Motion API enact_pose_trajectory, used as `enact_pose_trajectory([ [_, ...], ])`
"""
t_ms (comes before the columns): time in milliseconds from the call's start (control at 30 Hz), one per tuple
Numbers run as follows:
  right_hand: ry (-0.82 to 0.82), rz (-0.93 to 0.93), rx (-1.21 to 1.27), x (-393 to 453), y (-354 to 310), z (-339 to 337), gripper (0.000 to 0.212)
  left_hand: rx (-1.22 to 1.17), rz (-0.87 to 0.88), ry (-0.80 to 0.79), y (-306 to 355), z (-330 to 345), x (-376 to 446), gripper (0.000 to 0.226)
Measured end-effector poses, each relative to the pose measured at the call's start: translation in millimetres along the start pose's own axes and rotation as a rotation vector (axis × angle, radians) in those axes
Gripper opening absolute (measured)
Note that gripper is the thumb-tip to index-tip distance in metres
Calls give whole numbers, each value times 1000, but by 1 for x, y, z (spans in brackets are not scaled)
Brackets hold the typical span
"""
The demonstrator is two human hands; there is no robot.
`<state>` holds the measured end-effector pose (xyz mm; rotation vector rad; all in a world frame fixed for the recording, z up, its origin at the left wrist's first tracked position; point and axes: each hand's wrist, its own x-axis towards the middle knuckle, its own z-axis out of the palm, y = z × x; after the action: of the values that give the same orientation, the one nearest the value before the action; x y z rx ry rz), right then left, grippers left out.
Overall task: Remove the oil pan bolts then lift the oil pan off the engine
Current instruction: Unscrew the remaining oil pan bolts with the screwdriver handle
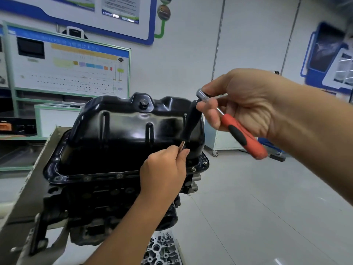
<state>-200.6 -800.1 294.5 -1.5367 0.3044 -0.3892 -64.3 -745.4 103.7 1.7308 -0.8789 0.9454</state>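
Observation:
A glossy black oil pan point(122, 131) sits upside-down on top of the dark engine block point(107, 199), with a drain plug point(143, 103) at its top and flange bolts point(193, 169) along its rim. My right hand point(240, 104) grips a ratchet with a red and black handle point(244, 138) and a silver head point(202, 93), held above the pan's right end. A black extension bar point(191, 125) slopes down from it. My left hand point(164, 173) pinches the bar's thin lower shaft near the pan's front right corner.
The engine rests on a grey metal stand point(28, 188). A cylinder head point(162, 247) lies on the floor below. A white wheeled cabinet point(221, 138) stands behind on the right, a training board point(70, 69) at the back left. Tiled floor point(267, 207) spreads to the right.

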Motion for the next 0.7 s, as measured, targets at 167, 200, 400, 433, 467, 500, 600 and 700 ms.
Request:
enact_pose_trajectory([
  [167,-7,3,-124,-9,0,12,19,2,19,20,-2,-2,-1,41],
  [200,8,-16,-219,-10,1,13,17,-5,14,13,-3,-2,-1,41],
  [400,149,-304,-876,-1,13,8,41,-172,-48,-122,-16,-3,6,43],
  [433,148,-349,-990,1,14,7,47,-208,-52,-141,-19,-3,7,43],
  [467,144,-392,-1117,2,13,6,49,-237,-58,-162,-21,-2,8,42],
  [500,139,-439,-1244,3,11,5,47,-261,-62,-185,-23,-2,9,41],
  [600,152,-508,-1494,10,5,4,46,-319,-76,-245,-27,-3,11,37],
  [700,190,-520,-1669,19,1,1,45,-347,-61,-275,-28,-5,13,35],
])
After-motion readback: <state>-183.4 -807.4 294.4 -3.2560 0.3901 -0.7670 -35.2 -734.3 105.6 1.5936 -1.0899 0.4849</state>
